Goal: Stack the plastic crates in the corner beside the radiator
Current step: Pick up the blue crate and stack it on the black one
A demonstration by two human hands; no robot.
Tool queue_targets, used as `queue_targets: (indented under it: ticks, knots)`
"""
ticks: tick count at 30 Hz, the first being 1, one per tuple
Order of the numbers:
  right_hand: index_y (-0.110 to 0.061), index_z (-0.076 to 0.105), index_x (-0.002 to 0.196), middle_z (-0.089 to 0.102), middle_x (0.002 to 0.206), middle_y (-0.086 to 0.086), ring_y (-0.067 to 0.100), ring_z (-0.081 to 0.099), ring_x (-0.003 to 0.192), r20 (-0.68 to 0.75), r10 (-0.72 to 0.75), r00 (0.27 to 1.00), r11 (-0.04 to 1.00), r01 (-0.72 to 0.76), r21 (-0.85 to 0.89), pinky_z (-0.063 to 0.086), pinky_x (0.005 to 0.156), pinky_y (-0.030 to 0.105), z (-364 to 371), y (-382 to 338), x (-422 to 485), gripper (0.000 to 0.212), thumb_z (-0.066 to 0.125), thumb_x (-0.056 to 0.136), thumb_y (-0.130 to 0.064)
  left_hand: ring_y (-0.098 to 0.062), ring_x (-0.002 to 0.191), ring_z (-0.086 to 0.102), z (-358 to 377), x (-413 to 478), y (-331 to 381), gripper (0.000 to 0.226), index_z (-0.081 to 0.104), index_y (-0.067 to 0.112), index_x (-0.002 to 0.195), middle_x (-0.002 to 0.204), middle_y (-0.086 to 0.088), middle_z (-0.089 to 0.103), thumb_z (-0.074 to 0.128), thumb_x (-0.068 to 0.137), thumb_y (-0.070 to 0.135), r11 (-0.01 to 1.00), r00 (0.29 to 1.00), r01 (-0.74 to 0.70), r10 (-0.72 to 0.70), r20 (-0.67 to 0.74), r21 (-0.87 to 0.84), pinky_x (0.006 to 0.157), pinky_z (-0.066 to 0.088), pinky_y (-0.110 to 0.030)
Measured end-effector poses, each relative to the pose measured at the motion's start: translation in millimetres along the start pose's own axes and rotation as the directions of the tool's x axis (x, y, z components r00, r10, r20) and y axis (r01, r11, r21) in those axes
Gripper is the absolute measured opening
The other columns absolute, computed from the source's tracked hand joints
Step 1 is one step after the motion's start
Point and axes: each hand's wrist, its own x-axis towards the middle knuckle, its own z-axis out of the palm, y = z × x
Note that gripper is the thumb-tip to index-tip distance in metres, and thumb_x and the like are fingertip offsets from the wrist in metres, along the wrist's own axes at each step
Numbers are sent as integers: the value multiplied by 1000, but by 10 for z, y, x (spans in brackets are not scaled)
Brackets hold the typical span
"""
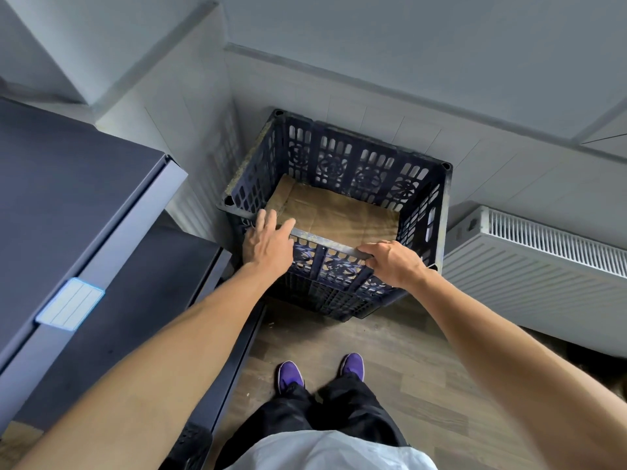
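Observation:
A dark blue plastic crate (359, 164) with perforated walls stands in the wall corner, on top of another dark crate (339, 300) whose side shows below it. A sheet of brown cardboard (332, 215) lines the upper crate's bottom. My left hand (269, 239) rests on the near rim at its left end, fingers spread over the edge. My right hand (393, 262) grips the same near rim toward its right end, fingers curled over it. The white radiator (543, 266) is just right of the crates.
A dark grey cabinet (68, 205) with a blue-edged label (69, 304) fills the left side, with a lower dark unit (142, 300) beside the crates. Wood-look floor (390, 351) lies under my purple shoes (290, 373). Pale tiled walls close the corner.

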Motion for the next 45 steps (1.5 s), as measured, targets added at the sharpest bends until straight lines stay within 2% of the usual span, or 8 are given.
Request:
queue_targets:
  ticks: [8, 22, 27, 29, 32, 37, 41, 45]
  knots:
    - [-41, 48, 141, 60, 131, 2, 28, 48, 124, -36, 57, 998, 998, -58, -17, 51, 87, 40, 63, 1, -54, 43, 45, 102, -24, -24, 143, -32, -28, -41, 43, 94, -23, 39, 149, 153, -3, -40, 53, 96, 26, 999, 906, -12, 25, 423, -33, 113, 24, -55]
    - [-26, 44, 142, 56, 127, 8, 29, 45, 123, -74, -48, 996, 999, 47, -22, 52, 90, 43, 7, -63, -376, 47, 53, 96, -26, -31, 150, -4, -32, -685, 476, 67, 10, 29, 155, 163, -11, -9, 47, 100, 24, 978, 973, 128, -92, 213, -163, 115, 22, -57]
    - [-24, 56, 127, 59, 120, 8, 30, 50, 117, -104, -164, 981, 986, 161, -33, 52, 83, 41, 94, -11, -648, 31, 47, 97, -27, -25, 144, 26, 19, -1137, 677, 42, 48, 23, 143, 154, -5, 36, 40, 102, 17, 972, 980, 167, -145, 134, -167, 114, 31, -42]
    - [-23, 61, 120, 60, 119, 8, 31, 52, 115, -83, -208, 975, 978, 206, -28, 52, 83, 40, 178, -2, -761, 28, 46, 97, -27, -29, 117, 56, 75, -1376, 731, 30, 70, 21, 111, 125, -6, 63, 44, 97, 14, 972, 973, 212, -199, 116, -105, 90, 48, -37]
    - [-23, 66, 108, 62, 116, 6, 32, 54, 112, -4, -261, 965, 965, 261, -25, 52, 81, 40, 330, -64, -927, 25, 45, 95, -27, -30, 85, 64, 121, -1833, 829, 26, 63, 17, 75, 85, -5, 67, 52, 96, 26, 947, 946, 312, -301, 121, -80, 65, 45, -32]
    - [-26, 70, 103, 68, 113, 0, 29, 62, 108, 83, -382, 921, 924, 382, 8, 54, 80, 35, 577, -385, -1192, 26, 48, 91, -24, -30, 99, 63, 267, -2513, 844, 12, 68, 18, 96, 104, -5, 69, 58, 95, 26, 881, 883, 463, -449, 135, -95, 79, 49, -34]
    - [-28, 69, 112, 66, 121, -2, 26, 61, 113, 140, -480, 866, 875, 483, 13, 53, 88, 35, 767, -727, -1348, 30, 48, 92, -25, -26, 93, 61, 388, -2957, 646, 20, 61, 26, 92, 103, 3, 62, 55, 90, 6, 843, 859, 509, -510, 46, -173, 67, 38, -30]
    - [-29, 66, 118, 65, 125, 0, 26, 60, 116, 209, -531, 821, 839, 544, -5, 50, 92, 33, 968, -1048, -1469, 33, 46, 93, -27, -25, 90, 60, 466, -3299, 469, 12, 58, 25, 86, 98, 4, 61, 56, 92, 15, 784, 812, 575, -581, 53, -233, 69, 43, -31]
